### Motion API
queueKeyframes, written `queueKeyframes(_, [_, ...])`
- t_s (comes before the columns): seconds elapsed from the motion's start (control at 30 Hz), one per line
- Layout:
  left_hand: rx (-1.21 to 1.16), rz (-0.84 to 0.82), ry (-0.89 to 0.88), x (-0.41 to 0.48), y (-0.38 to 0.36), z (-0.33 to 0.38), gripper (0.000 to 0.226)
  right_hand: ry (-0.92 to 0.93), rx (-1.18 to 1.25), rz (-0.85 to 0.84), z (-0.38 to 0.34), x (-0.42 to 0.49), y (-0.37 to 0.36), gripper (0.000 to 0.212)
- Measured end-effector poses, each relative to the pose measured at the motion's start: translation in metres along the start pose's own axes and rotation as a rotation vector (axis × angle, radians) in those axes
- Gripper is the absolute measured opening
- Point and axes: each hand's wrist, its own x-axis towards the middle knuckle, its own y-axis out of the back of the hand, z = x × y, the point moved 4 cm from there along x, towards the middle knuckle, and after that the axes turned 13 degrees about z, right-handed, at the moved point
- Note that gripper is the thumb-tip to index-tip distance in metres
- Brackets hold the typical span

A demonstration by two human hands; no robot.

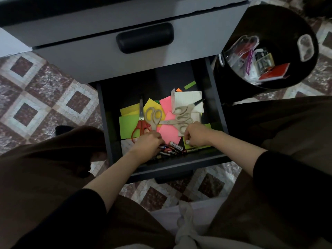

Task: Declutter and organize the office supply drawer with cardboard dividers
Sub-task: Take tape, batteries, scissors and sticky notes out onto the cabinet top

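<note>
Pink paper (167, 131) littered the drawer (179, 167); left hand (149, 141) curled round batteries (175, 147), right hand (196, 133) bent-fingered, its hold unclear

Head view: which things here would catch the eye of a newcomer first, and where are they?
The neon pink, yellow and green paper sheets in the open drawer stand out most, with several pairs of scissors lying across them. At the near end, the left hand and the right hand reach down by a heap of batteries. To the right of the drawer stands a black bin holding packaging.
</note>
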Motion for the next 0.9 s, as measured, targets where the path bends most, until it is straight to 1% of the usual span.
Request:
queueKeyframes(0.07, [0.012, 0.045, -0.046, -0.003, 0.002, -0.001, 0.026, 0.000, 0.009, 0.001, 0.000, 0.001, 0.000, 0.024])
queueKeyframes(0.1, [0.011, 0.017, -0.039, -0.004, 0.001, -0.002, 0.025, -0.001, 0.014, 0.001, -0.001, 0.001, 0.001, 0.024])
queueKeyframes(0.13, [0.020, 0.043, -0.036, -0.004, 0.000, -0.004, 0.026, -0.003, 0.019, 0.002, -0.001, 0.000, 0.001, 0.024])
queueKeyframes(0.17, [-0.016, 0.015, 0.008, -0.005, -0.001, -0.005, 0.024, -0.006, 0.028, 0.004, -0.001, 0.001, 0.002, 0.024])
queueKeyframes(0.23, [-0.084, 0.058, 0.089, -0.005, 0.004, -0.007, 0.024, -0.017, 0.059, 0.002, -0.002, 0.001, 0.003, 0.026])
queueKeyframes(0.33, [-0.214, 0.120, 0.270, -0.006, 0.013, -0.018, 0.026, -0.048, 0.120, 0.001, -0.004, 0.001, 0.007, 0.030])
queueKeyframes(0.4, [-0.256, 0.198, 0.370, -0.007, 0.026, -0.022, 0.026, -0.073, 0.185, 0.011, -0.007, 0.002, 0.011, 0.029])
queueKeyframes(0.47, [-0.333, 0.214, 0.460, -0.010, 0.037, -0.025, 0.029, -0.077, 0.235, 0.024, -0.010, 0.000, 0.016, 0.027])
queueKeyframes(0.63, [-0.465, 0.239, 0.551, -0.015, 0.061, -0.024, 0.028, -0.082, 0.306, 0.093, -0.022, -0.007, 0.039, 0.024])
queueKeyframes(0.73, [-0.557, 0.216, 0.611, -0.020, 0.068, -0.023, 0.023, -0.112, 0.424, 0.115, -0.028, -0.012, 0.051, 0.025])
queueKeyframes(0.83, [-0.752, 0.184, 0.703, -0.027, 0.074, -0.020, 0.019, -0.127, 0.550, 0.104, -0.035, -0.020, 0.060, 0.026])
queueKeyframes(0.9, [-0.859, 0.174, 0.724, -0.033, 0.081, -0.017, 0.015, -0.123, 0.626, 0.096, -0.040, -0.026, 0.066, 0.028])
